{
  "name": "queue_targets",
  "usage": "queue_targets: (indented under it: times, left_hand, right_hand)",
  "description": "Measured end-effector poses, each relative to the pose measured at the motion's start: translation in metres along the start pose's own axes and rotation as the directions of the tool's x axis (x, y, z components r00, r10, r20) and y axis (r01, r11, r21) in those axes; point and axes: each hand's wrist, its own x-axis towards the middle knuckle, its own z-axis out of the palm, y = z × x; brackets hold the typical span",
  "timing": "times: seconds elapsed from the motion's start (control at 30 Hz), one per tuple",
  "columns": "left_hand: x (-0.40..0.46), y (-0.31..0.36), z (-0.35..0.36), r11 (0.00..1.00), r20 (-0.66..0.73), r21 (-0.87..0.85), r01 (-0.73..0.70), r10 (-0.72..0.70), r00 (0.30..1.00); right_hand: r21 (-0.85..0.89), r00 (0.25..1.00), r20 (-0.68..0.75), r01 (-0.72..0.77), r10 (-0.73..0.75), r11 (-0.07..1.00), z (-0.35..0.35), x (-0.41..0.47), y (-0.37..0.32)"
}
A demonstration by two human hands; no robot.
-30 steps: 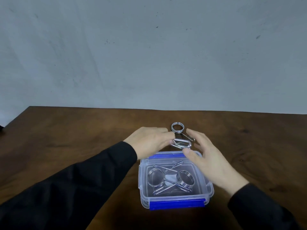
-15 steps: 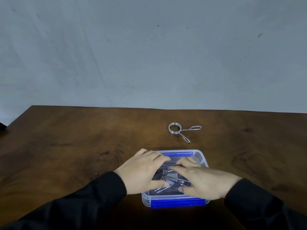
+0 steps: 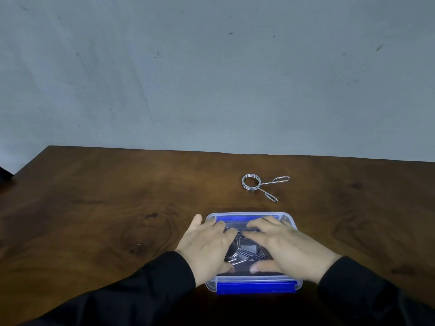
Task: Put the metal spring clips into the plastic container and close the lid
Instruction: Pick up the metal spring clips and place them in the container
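A clear plastic container (image 3: 291, 220) with blue latches at its far and near sides (image 3: 256, 287) sits on the brown wooden table. Several metal spring clips (image 3: 238, 253) lie inside it, mostly hidden by my hands. My left hand (image 3: 207, 245) and my right hand (image 3: 289, 248) rest palm down over the container's opening, fingers stretched out, fingertips almost meeting near the far latch. One more spring clip (image 3: 251, 182) lies on the table just beyond the container, its two handles pointing right. I see no separate lid.
The wooden table (image 3: 106, 208) runs to a grey wall (image 3: 211, 78) at the back. Its left corner is cut off near a dark object (image 3: 4, 175) at the frame's left edge. Black sleeves cover both my forearms.
A second ago both hands held a spring clip above the container's far edge. They have come down and toward me onto the container. The loose clip behind is now uncovered.
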Motion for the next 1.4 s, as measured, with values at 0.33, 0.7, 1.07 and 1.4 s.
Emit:
queue_targets:
  times: [0.33, 0.7, 1.07, 1.4]
  left_hand:
    - [0.001, 0.000, 0.005, 0.995, -0.024, -0.090, 0.036, -0.039, 0.999]
    - [0.010, -0.013, 0.005, 0.983, -0.017, -0.185, 0.006, -0.009, 1.000]
    - [0.002, -0.017, 0.001, 0.976, -0.077, -0.216, -0.031, 0.014, 0.997]
    - [0.008, 0.003, -0.036, 0.523, -0.168, -0.852, -0.037, -0.205, 0.964]
  right_hand:
    - [0.012, 0.888, -0.288, -0.371, 0.358, 0.929, -0.023, 0.076, 0.061]
    - [-0.045, 0.852, -0.047, -0.524, 0.522, 0.851, -0.011, 0.119, 0.095]
    - [0.377, 0.838, -0.178, -0.426, 0.516, 0.822, -0.010, 0.109, 0.093]
    - [0.902, 0.764, -0.390, 0.205, 0.515, 0.380, -0.058, 0.046, -0.020]
